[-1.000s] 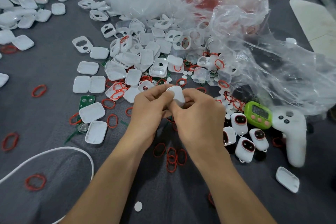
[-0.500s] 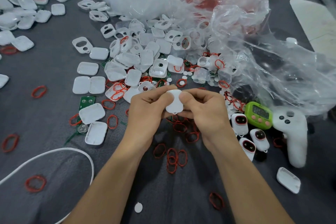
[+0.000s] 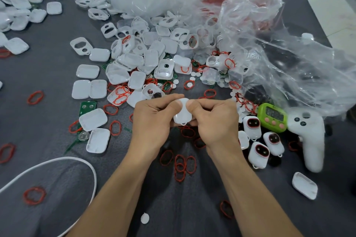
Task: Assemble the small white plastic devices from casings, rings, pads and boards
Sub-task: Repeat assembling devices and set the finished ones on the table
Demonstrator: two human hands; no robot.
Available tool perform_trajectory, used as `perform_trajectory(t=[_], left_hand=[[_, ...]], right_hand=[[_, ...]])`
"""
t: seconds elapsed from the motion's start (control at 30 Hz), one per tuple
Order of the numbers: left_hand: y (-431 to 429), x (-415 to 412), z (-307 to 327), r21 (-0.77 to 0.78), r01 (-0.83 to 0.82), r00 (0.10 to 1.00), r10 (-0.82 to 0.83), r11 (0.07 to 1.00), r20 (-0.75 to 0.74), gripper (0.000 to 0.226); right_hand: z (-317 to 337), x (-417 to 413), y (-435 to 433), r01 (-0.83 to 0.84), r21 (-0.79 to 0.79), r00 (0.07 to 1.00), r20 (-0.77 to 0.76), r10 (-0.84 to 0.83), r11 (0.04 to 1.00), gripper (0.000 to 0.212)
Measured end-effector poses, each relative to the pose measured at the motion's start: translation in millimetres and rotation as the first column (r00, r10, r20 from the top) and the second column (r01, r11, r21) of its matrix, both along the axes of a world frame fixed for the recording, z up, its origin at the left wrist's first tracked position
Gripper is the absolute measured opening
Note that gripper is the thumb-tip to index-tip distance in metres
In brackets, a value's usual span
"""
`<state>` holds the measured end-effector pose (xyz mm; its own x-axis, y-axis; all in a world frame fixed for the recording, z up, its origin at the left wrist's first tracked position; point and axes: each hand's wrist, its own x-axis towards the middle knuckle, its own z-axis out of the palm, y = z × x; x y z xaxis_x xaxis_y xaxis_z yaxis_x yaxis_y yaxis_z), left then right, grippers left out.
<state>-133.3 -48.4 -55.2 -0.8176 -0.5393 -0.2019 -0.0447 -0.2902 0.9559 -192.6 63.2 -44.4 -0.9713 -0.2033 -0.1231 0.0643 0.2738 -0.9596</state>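
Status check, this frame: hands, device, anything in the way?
Left hand and right hand both pinch one white casing, thumbs on its top. Nothing blocks them.

A small assembly workshop. The grey cloth-covered worktop (image 3: 48, 75) is strewn with loose white casings (image 3: 87, 71), red rings (image 3: 35, 97), green boards (image 3: 86, 106) and parts bags (image 3: 269, 54).

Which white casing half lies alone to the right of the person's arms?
The casing half near the bottom right, just below the white controller. It lies alone; all other halves are piled or scattered ahead and left.
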Motion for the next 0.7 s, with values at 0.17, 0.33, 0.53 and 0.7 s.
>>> perform_trajectory(t=[0.17,0.33,0.53,0.7], left_hand=[[1,0,-1,-0.013,-0.003,1.000,0.003,1.000,-0.026,0.030],[1,-2,1,0.109,0.010,0.998,-0.003,0.994,-0.061,0.027],[-2,0,-3,-0.217,-0.022,0.999,0.012,0.976,-0.046,0.031],[-2,1,-2,-0.352,0.041,0.997,-0.060,0.935,-0.043,0.033]], right_hand=[[4,-3,4,-0.043,-0.067,0.995,0.089,0.049,0.997,0.007],[10,-9,12,-0.231,0.002,0.969,0.090,0.230,0.973,0.020],[22,-10,20,-0.222,0.216,0.960,-0.123,0.252,0.951,0.019],[32,-9,19,-0.174,0.569,0.835,-0.348,0.426,0.804,0.013]])
